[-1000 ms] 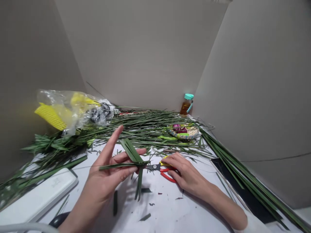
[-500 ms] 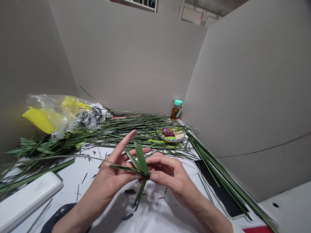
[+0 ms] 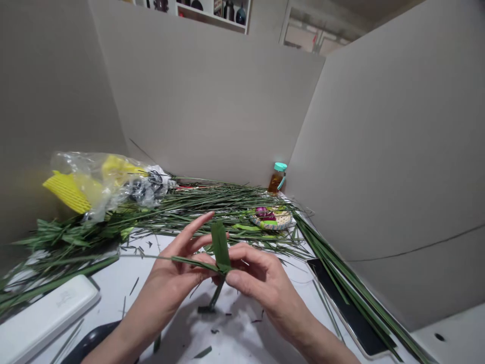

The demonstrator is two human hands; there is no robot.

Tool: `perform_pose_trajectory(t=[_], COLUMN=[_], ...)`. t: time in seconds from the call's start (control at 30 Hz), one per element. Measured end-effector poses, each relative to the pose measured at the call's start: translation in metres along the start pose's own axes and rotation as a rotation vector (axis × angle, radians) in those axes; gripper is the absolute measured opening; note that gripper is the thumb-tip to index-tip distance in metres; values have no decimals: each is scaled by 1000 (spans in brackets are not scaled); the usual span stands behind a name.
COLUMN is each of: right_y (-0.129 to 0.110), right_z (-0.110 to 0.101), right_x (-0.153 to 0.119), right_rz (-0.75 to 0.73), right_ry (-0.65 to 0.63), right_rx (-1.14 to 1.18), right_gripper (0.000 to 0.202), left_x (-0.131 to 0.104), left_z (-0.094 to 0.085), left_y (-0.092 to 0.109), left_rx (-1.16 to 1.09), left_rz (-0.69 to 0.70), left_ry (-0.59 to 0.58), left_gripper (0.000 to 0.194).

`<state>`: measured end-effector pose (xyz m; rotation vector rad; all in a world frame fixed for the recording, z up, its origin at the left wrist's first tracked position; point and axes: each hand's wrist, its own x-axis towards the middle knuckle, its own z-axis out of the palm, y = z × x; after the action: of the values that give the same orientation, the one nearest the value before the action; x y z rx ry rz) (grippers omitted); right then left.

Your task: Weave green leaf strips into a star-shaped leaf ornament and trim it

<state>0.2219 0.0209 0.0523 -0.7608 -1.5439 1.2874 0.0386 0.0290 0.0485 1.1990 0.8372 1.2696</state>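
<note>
Both my hands meet over the white table around a small piece woven from green leaf strips (image 3: 220,247). My left hand (image 3: 176,265) pinches it from the left between thumb and fingers, while its index finger points up and away. From the right, the thumb and fingertips of my right hand (image 3: 261,275) press on the fold where the strips cross. One broad strip stands upright, a narrow one runs left across my left palm, and a short end hangs below. The inner fingertips of both hands are partly hidden.
Long green leaves (image 3: 212,199) lie heaped along the back. A plastic bag (image 3: 104,179) with yellow netting is at back left, a bottle (image 3: 277,178) at back right. Nearby are a woven tray (image 3: 282,218), a white box-like object (image 3: 49,318) and a dark tablet-like slab (image 3: 350,308).
The upright strips, spread apart before, now show as one broad upright strip. My right thumb has shifted slightly left onto the fold. The view has tilted up a little.
</note>
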Motion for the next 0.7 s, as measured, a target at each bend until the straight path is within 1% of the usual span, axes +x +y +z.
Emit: perform_pose_trajectory(t=[0.1,0.2,0.27,0.33,0.4,0.47,0.53,0.6,0.63,0.7], right_y=[3,8,13,18,23,27,30,32,32,33], right_z=[3,3,3,3,3,2,1,0,0,2], right_x=[5,9,10,10,8,5,1,-2,-3,-4], right_rz=[-108,-228,-312,-396,-491,-615,-727,-773,-778,-815], right_ry=[97,210,274,310,318,311,300,288,278,270], right_rx=[-157,-283,-345,-398,-466,-596,-743,-824,-838,-845], right_gripper=[14,13,17,22,29,36,42,41,39,33], left_x=[1,-1,-2,-4,-7,-12,-18,-22,-23,-22], left_z=[-1,-1,1,4,6,7,5,4,3,3], left_y=[-9,-14,-18,-21,-24,-25,-25,-25,-25,-26], left_rx=[-10,22,37,28,-3,-53,-115,-175,-198,-212], left_rz=[-31,-64,-77,-95,-119,-153,-184,-195,-186,-160], left_ry=[3,-16,-48,-84,-94,-70,-18,11,4,-38], left_gripper=[44,17,10,11,14,15,20,29,32,33])
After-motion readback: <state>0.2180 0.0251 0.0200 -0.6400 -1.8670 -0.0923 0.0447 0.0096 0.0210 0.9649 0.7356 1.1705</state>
